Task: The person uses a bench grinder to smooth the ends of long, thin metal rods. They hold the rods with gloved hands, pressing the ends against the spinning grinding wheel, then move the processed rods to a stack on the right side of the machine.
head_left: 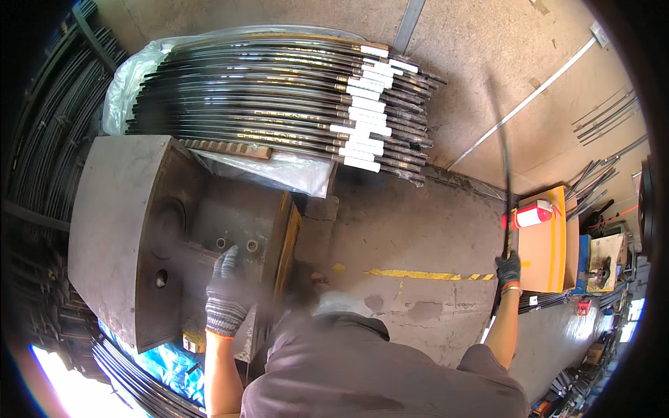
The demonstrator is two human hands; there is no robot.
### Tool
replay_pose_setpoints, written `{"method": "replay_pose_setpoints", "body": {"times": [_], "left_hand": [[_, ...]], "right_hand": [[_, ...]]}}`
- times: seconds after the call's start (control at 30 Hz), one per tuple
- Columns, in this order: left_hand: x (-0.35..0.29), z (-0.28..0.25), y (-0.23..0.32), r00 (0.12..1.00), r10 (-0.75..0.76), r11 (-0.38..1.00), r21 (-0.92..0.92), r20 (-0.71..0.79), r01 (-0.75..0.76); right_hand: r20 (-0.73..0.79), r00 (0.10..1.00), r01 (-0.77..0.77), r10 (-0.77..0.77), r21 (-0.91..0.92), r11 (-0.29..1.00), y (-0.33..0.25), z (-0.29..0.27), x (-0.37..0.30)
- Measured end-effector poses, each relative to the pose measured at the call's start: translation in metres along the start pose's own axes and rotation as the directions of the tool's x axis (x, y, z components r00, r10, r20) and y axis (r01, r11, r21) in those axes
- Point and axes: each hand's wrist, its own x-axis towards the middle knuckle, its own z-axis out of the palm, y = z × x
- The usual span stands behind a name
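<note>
My left hand (226,299), in a grey striped knit glove, is raised over the dark grey metal machine (115,230). Its fingers are stretched out close to two small round fittings (252,246) on the machine, and nothing shows in them. Far to the right, my right hand (509,270), in a dark glove, is closed around a long thin black rod (507,174). The rod stands up past the hand, its far end blurred, and a part of it runs on below the grip. A dark smear hides some of the machine beside my left hand.
Many black rods (244,90) with white sleeves lie side by side on plastic sheeting behind the machine. A red fire extinguisher (532,214) is by a cardboard box (540,254) near my right hand. Yellow tape (418,275) marks the floor. Racked rods (42,139) line the left.
</note>
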Motion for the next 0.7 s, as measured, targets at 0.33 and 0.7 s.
{"method": "replay_pose_setpoints", "body": {"times": [0.33,0.7], "left_hand": [[-0.017,-0.013,-0.005,0.998,0.068,0.981,0.181,0.011,-0.069],[-0.063,-0.022,-0.027,0.989,-0.148,0.974,0.169,-0.014,0.148]], "right_hand": [[0.391,0.921,0.217,-0.005,-0.501,0.838,-0.144,0.019,0.051],[0.734,0.672,0.549,0.101,-0.585,0.596,-0.273,0.131,0.121]]}}
